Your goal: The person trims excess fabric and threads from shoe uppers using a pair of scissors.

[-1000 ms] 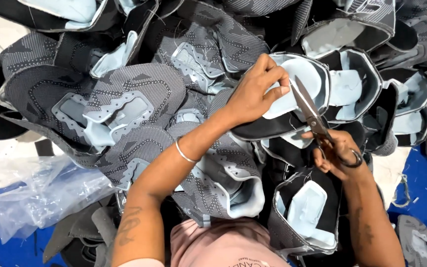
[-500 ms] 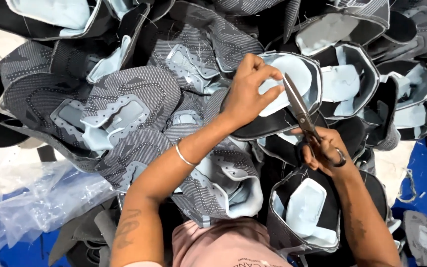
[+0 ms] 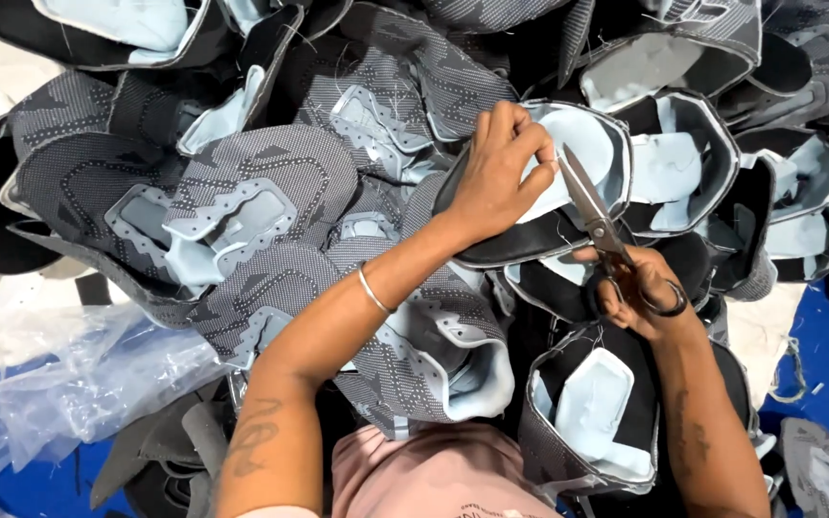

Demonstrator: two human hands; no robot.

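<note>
Left hand (image 3: pixel 496 173) has slid up along the shoe upper (image 3: pixel 568 182), its grip now pinching the pale-lined rim. Right hand (image 3: pixel 640 288), fingers clenched through the scissors (image 3: pixel 592 206), has swung the blades in right beside that pinch; trimming is underway.

The stitched fabric shoe upper (image 3: pixel 568 182) under the left hand (image 3: pixel 496 177) is black outside, pale blue on its padded lining, with a thin light edge. The metal scissors (image 3: pixel 595 213) in the right hand (image 3: pixel 640 288) are silvery grey with dark handle loops. At far left, the knitted shoe upper with a lace panel (image 3: pixel 232 206) is dark grey with a dotted, zigzag weave and a pale blue-grey eyelet piece. The thin bangle (image 3: pixel 373 289) on the left wrist is silver. At near left, the crumpled plastic sheet (image 3: pixel 79 384) is clear and whitish over the bright blue floor covering (image 3: pixel 822 350). The person's shirt (image 3: pixel 434 475) is dusty pink.
</note>
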